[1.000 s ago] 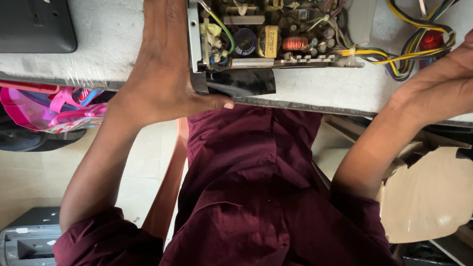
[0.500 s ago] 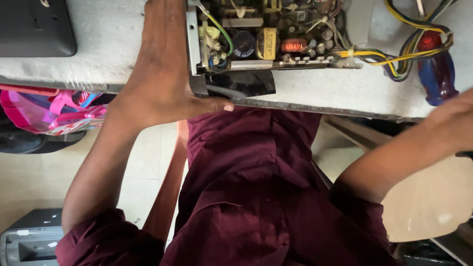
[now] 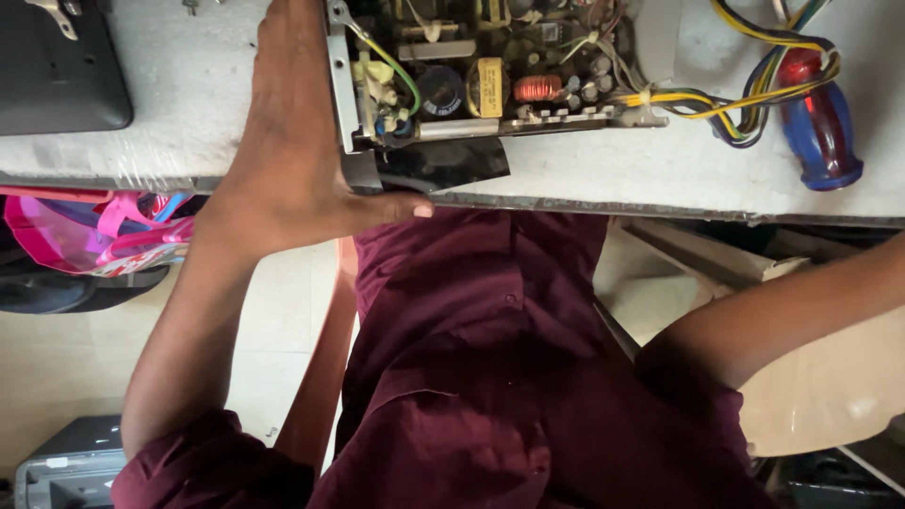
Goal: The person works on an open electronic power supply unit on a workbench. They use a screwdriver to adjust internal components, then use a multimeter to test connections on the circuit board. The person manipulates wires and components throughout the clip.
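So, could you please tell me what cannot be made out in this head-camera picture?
- Right hand: out of frame past the right edge; only the forearm shows.
- Left hand: fingertips cut off by the top edge, so what they touch is unclear.
- Circuit board: far half cut off by the top edge.
- Screwdriver: its tip is out of sight; wires cross the handle.

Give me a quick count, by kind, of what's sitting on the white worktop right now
Open circuit board unit, held at its edge by the left hand: 1
Bundle of yellow and blue wires: 1
Screwdriver with red and blue handle: 1
Dark flat device at the top left corner: 1
Total: 4 things on the worktop
The right hand is out of view.
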